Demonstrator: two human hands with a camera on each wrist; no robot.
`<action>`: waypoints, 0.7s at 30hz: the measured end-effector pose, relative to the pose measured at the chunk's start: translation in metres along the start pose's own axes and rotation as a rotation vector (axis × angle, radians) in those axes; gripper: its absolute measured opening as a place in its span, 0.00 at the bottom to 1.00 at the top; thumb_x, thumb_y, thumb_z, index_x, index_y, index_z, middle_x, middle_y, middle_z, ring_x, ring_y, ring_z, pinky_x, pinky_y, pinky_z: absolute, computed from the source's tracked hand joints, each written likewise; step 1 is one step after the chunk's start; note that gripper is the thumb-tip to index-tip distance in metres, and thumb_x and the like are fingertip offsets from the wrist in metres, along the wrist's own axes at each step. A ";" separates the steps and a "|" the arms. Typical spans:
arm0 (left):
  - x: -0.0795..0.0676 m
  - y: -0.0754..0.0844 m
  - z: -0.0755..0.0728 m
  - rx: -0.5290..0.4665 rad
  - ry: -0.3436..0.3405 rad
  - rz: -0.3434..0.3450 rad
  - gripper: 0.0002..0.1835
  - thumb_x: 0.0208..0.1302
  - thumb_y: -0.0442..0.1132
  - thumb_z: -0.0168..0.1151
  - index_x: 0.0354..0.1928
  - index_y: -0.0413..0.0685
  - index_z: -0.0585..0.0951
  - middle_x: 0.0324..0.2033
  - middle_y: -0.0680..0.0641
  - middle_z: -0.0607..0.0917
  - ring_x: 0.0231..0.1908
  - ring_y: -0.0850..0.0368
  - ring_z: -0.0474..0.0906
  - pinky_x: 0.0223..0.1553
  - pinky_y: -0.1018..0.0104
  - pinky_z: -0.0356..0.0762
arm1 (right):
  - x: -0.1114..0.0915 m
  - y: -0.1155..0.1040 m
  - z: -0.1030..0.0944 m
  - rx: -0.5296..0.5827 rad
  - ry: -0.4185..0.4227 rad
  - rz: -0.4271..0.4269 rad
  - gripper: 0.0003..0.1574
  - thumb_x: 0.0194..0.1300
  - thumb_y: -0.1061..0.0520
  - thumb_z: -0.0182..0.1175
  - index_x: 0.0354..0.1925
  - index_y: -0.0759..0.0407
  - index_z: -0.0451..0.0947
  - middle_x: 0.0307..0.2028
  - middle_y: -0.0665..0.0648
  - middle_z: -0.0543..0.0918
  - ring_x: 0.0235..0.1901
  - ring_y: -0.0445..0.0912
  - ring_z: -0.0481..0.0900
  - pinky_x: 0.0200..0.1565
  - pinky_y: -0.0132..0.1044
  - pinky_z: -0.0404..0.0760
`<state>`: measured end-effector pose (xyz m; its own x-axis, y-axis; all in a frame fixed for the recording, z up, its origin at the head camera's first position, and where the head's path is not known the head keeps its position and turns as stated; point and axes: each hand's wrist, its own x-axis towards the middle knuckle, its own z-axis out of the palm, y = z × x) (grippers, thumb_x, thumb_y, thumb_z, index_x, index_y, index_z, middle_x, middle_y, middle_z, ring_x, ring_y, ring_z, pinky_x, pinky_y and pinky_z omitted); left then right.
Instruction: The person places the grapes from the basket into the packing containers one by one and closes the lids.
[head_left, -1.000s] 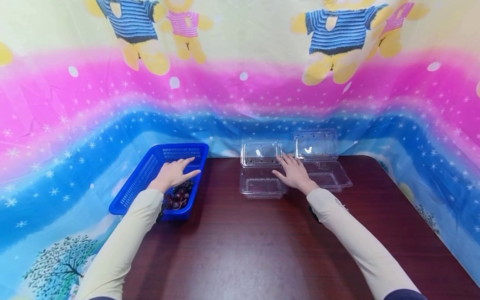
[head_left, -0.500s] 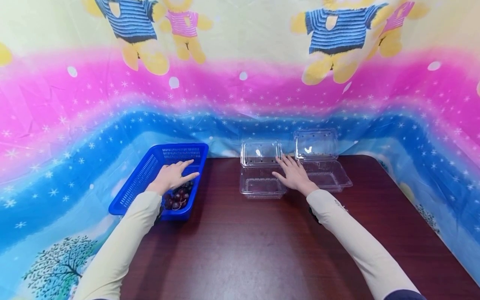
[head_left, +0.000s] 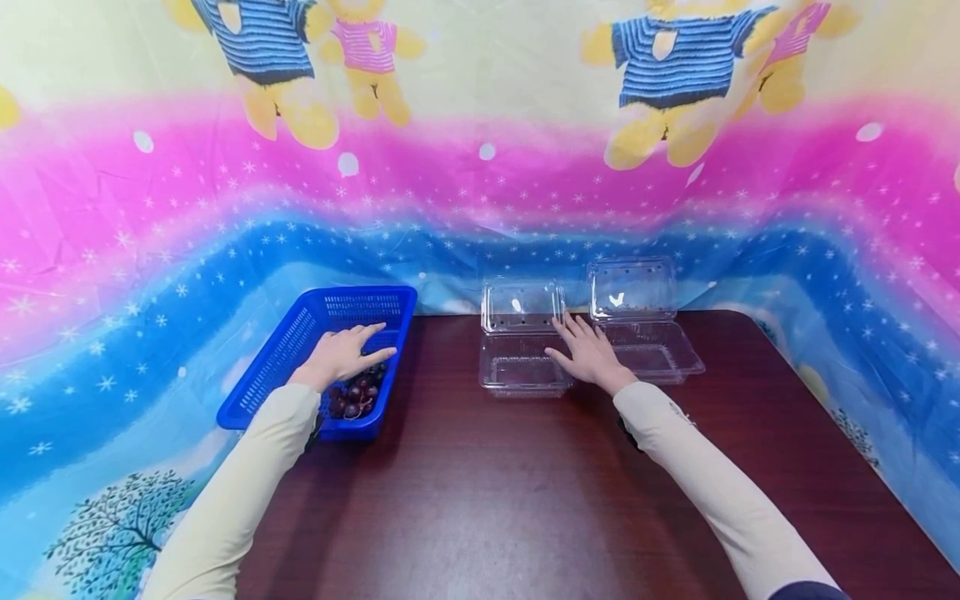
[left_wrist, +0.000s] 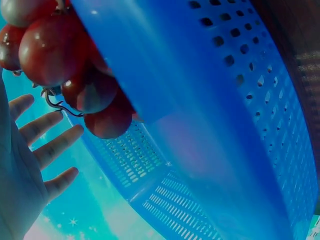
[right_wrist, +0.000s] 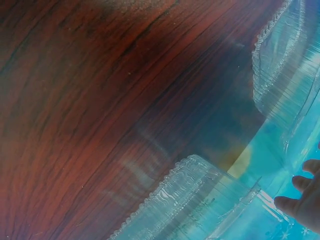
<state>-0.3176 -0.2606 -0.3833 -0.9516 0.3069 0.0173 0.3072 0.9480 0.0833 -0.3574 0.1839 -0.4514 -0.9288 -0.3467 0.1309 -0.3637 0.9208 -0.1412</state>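
Writing: on right sleeve [head_left: 712, 475], near cuff, one small dark mark [head_left: 680, 411], too small to read. Counts: one blue basket [head_left: 363, 430] with pierced walls, on left side of counter [head_left: 480, 492]; two clear plastic containers [head_left: 523, 367], side by side, well apart from basket, lids raised at the back, small holes in both; dark red grapes [head_left: 358, 397] in basket, towards its near right part, stem visible, berries impossible to count, some hidden from above by left hand [head_left: 339, 354]. Two bare hands, both released: left above basket and grapes, fingers extended, nothing held; right hand [head_left: 588, 354] over facing sides of the containers, fingers spread, nothing held, contact with plastic impossible to tell. Surface: dark red-brown, wood grain, pale sheen mid-counter, far right corner rounded. Room: printed cloth backdrop [head_left: 450, 183] behind and to both sides, banded cream, pink and blue, white snowflakes scattered; two larger bears [head_left: 672, 67] in blue stripes, two smaller in pink; leafy tree [head_left: 135, 517] low at left.
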 end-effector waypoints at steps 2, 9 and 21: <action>-0.001 0.000 0.000 -0.003 -0.005 -0.001 0.43 0.60 0.73 0.38 0.70 0.54 0.59 0.63 0.39 0.68 0.61 0.39 0.65 0.58 0.36 0.57 | 0.000 0.000 0.001 -0.001 0.002 -0.001 0.43 0.68 0.34 0.42 0.72 0.50 0.46 0.72 0.62 0.47 0.69 0.60 0.47 0.64 0.62 0.49; -0.004 0.001 0.002 -0.014 -0.019 -0.004 0.42 0.61 0.71 0.40 0.69 0.54 0.59 0.63 0.38 0.68 0.61 0.37 0.65 0.60 0.34 0.52 | -0.003 0.000 0.002 0.002 -0.014 0.007 0.44 0.67 0.32 0.40 0.72 0.50 0.46 0.72 0.61 0.47 0.70 0.59 0.45 0.65 0.62 0.47; -0.006 -0.006 0.007 -0.010 -0.041 -0.008 0.43 0.60 0.72 0.39 0.69 0.53 0.61 0.63 0.39 0.68 0.61 0.37 0.65 0.62 0.36 0.51 | -0.004 -0.001 0.009 0.006 -0.018 -0.005 0.44 0.67 0.32 0.40 0.72 0.52 0.48 0.72 0.61 0.47 0.70 0.60 0.45 0.64 0.63 0.48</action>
<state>-0.3138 -0.2673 -0.3906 -0.9529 0.3023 -0.0238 0.2989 0.9497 0.0936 -0.3541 0.1832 -0.4602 -0.9279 -0.3548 0.1142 -0.3690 0.9178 -0.1467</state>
